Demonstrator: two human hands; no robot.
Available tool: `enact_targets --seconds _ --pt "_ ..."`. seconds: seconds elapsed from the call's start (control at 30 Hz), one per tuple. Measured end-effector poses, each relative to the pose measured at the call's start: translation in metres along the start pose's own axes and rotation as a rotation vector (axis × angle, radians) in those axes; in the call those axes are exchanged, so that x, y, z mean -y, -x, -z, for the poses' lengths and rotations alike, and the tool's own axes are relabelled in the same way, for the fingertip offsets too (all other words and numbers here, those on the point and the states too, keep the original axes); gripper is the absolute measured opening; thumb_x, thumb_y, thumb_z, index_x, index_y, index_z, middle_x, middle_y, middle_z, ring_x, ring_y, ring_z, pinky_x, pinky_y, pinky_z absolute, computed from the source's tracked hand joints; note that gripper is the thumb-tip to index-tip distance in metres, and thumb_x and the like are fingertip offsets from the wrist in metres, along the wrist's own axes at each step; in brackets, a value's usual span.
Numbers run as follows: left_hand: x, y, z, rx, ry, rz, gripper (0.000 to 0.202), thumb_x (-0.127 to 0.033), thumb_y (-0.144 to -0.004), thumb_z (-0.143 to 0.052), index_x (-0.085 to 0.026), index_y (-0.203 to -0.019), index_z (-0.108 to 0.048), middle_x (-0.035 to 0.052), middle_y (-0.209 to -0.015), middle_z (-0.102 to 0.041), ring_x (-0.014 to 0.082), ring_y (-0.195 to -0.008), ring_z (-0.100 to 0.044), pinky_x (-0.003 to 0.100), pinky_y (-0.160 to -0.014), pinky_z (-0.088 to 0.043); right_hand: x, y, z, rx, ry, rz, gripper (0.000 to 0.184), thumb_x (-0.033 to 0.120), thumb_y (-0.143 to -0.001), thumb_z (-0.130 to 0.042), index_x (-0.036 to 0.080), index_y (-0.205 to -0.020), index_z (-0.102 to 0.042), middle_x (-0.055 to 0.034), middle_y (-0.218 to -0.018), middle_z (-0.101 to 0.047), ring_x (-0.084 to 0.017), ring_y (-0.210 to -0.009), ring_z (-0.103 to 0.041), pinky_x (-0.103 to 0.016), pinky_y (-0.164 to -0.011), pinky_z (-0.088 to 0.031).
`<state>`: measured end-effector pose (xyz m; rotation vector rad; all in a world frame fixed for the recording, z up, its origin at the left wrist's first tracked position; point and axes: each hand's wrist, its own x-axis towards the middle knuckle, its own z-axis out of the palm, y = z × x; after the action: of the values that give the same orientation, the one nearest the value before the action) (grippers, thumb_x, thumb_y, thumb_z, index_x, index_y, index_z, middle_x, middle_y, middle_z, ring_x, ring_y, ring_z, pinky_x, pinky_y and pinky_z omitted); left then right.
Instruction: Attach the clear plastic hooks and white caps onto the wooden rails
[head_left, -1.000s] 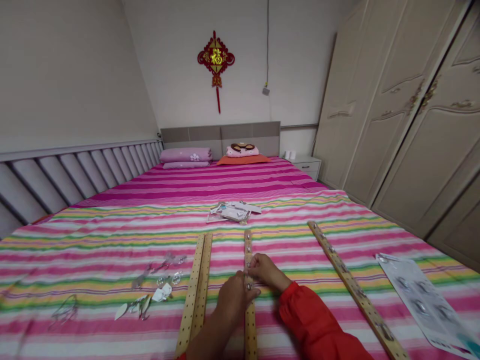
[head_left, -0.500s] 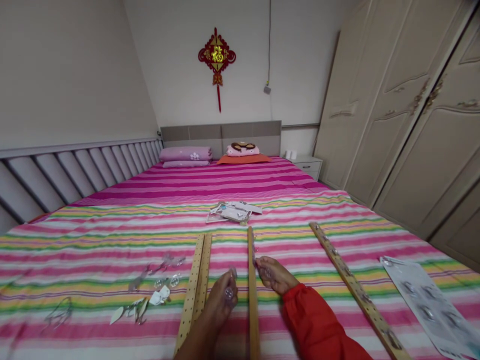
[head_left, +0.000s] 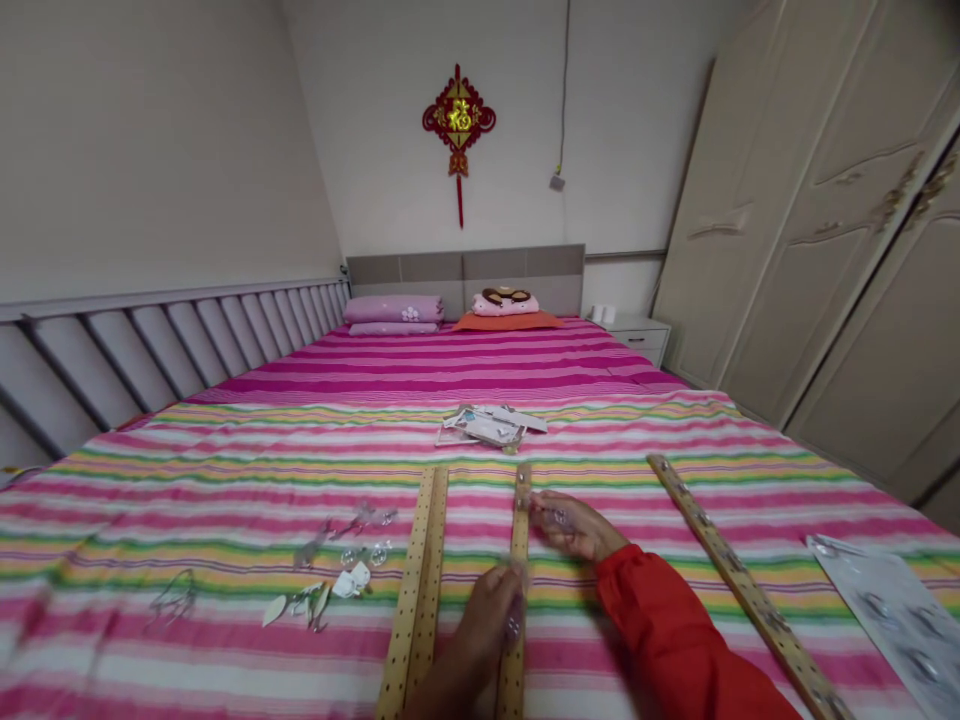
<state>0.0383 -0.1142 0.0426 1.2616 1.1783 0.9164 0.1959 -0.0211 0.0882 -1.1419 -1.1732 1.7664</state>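
A narrow wooden strip with holes lies in the middle of the striped cloth, broad face up, with small shiny fittings near its far end. My left hand is closed over the near part of this strip, with a clear round plastic piece in its fingers. At the strip's far right edge, my right hand, in a red sleeve, is closed with its fingertips touching the wood. A clear plastic piece shows in that hand. Blur hides the exact kind of both pieces.
Two perforated strips lie to the left. Farther left are clear plastic bits, white tags and a wire tangle. On the right lie a strip with fittings and a blister pack. Packaging lies ahead.
The middle strip has turned from its narrow edge to its broad face. My left hand has come from beside the strip onto it. The whole view has shifted slightly left.
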Motion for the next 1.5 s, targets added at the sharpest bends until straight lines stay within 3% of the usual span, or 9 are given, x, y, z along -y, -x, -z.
enact_targets --seconds 0.13,0.27,0.47,0.77,0.93,1.07,1.23,1.3,1.5 --pt "-0.019 0.004 0.026 -0.166 0.001 -0.026 0.038 -0.054 -0.082 -0.043 -0.021 -0.063 -0.038 -0.0065 -0.055 -0.033 0.009 -0.051 -0.033 0.023 -0.049 -0.029 0.018 -0.017 -0.041 0.009 0.076 0.085 0.023 0.035 -0.064 -0.069 0.019 -0.062 -0.053 0.0102 -0.042 -0.039 -0.004 -0.034 -0.026 -0.018 -0.035 -0.017" --pt "-0.044 -0.001 0.106 -0.394 -0.309 -0.163 0.04 -0.05 -0.078 -0.046 -0.022 -0.055 -0.032 -0.0062 -0.054 -0.032 0.0101 -0.054 -0.033 0.023 -0.052 -0.028 0.018 -0.052 -0.101 0.016 0.195 0.146 0.027 0.025 -0.059 -0.073 0.017 -0.048 -0.05 0.0105 -0.037 -0.038 -0.004 -0.037 -0.029 -0.018 -0.038 -0.021" --pt "-0.053 -0.044 0.214 -0.426 -0.886 -0.223 0.027 -0.034 -0.074 -0.049 -0.022 -0.055 -0.035 -0.0071 -0.05 -0.035 0.0105 -0.052 -0.037 0.022 -0.053 -0.026 -0.007 -0.103 -0.177 -0.08 0.348 0.126 0.035 0.014 -0.06 -0.07 0.021 -0.043 -0.041 0.0096 -0.03 -0.036 -0.007 -0.032 -0.038 -0.02 -0.037 -0.027" --pt "-0.053 -0.091 0.243 -0.425 -0.999 -0.192 0.018 -0.017 -0.067 -0.057 -0.019 -0.053 -0.046 -0.0049 -0.052 -0.043 0.0119 -0.055 -0.043 0.023 -0.057 -0.027 -0.041 -0.129 -0.206 -0.296 0.538 0.223 0.026 0.002 -0.058 -0.061 0.021 -0.054 -0.045 0.0004 -0.053 -0.058 -0.017 -0.06 -0.06 -0.023 -0.05 -0.04" --pt "-0.057 -0.093 0.242 -0.455 -0.981 -0.207 0.006 -0.02 -0.07 -0.056 -0.017 -0.071 -0.062 0.0033 -0.076 -0.059 0.0169 -0.072 -0.054 0.026 -0.069 -0.038 -0.033 -0.108 -0.191 -0.311 0.611 0.432 0.019 0.001 -0.061 -0.056 0.02 -0.061 -0.054 -0.0004 -0.068 -0.063 -0.016 -0.071 -0.058 -0.022 -0.061 -0.041" --pt "-0.066 -0.092 0.219 -0.438 -0.886 -0.248 0.019 -0.027 -0.077 -0.05 -0.016 -0.082 -0.063 0.0067 -0.089 -0.062 0.0183 -0.075 -0.057 0.031 -0.073 -0.042 -0.009 -0.075 -0.133 -0.344 0.652 0.553 0.013 0.014 -0.072 -0.055 0.021 -0.062 -0.053 0.0017 -0.068 -0.06 -0.014 -0.068 -0.055 -0.021 -0.062 -0.039" --pt "-0.056 -0.098 0.12 -0.09 -0.629 -0.224 0.014 -0.028 -0.074 -0.054 -0.017 -0.073 -0.062 0.0009 -0.074 -0.065 0.0147 -0.069 -0.059 0.024 -0.063 -0.044 0.006 -0.051 -0.028 -0.569 0.699 0.49 0.028 0.033 -0.078 -0.053 0.023 -0.055 -0.041 0.0032 -0.052 -0.047 -0.014 -0.054 -0.043 -0.025 -0.053 -0.029" --pt "-0.044 -0.104 0.074 -0.086 -0.588 -0.169 0.013 -0.029 -0.071 -0.059 -0.017 -0.071 -0.058 -0.0006 -0.068 -0.062 0.0135 -0.066 -0.057 0.022 -0.06 -0.042 0.0 -0.054 -0.001 -0.595 0.703 0.436 0.03 0.034 -0.078 -0.052 0.023 -0.052 -0.04 0.0043 -0.048 -0.044 -0.013 -0.05 -0.04 -0.025 -0.051 -0.026" --pt "-0.03 -0.12 -0.002 -0.139 -0.669 -0.133 0.008 -0.023 -0.076 -0.056 -0.018 -0.071 -0.056 0.0038 -0.073 -0.065 0.0164 -0.068 -0.057 0.026 -0.062 -0.038 -0.016 -0.078 0.016 -0.579 0.688 0.355 0.034 0.038 -0.067 -0.065 0.023 -0.051 -0.039 0.0055 -0.049 -0.044 -0.012 -0.051 -0.042 -0.024 -0.049 -0.027"
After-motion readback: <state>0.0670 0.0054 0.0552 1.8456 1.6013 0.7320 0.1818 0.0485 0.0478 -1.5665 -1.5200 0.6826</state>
